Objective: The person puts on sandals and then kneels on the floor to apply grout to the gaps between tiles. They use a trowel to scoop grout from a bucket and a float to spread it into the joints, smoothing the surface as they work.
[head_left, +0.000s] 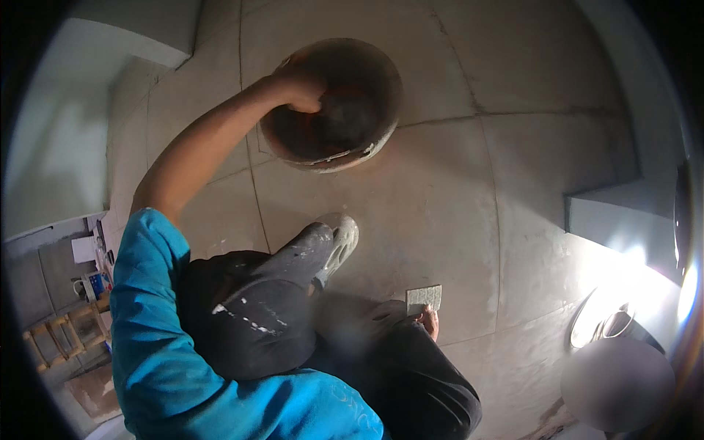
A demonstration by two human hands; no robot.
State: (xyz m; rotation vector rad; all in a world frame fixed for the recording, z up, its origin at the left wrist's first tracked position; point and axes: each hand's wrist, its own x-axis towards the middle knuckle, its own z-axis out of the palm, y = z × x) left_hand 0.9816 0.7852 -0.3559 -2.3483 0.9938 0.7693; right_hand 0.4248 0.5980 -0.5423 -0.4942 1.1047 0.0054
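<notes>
At the lower left of the frame, a blue sleeve (147, 253) is pushed up above the bare left forearm (198, 158), probably to keep the cloth clear of the round, dark-walled bucket with a pale, crusted rim (389, 81) at upper centre. The bucket stands mouth up on the large grey floor tiles (411, 242), ahead of the feet, seemingly so that a straight arm can reach in from above. The left hand (301, 89) dips inside it; its fingers are lost in shadow, so I cannot tell how far they are open or whether they hold anything. Right of the lower centre, the right hand (430, 324) has curled fingers at the lower edge of a small, pale grey, rectangular textured pad (424, 297), leaving most of its face uncovered; whether they grip it or only rest there is unclear. Around this, a slatted wooden frame (74, 334) sits at the far lower left, well apart. Dark, white-spattered trousers (253, 315) and a pale, smeared shoe (345, 238) fill the space between bucket and pad, and the knee hides part of the right hand. At the right, strong glare washes out the wall's foot beside a pale round coil (581, 323).
</notes>
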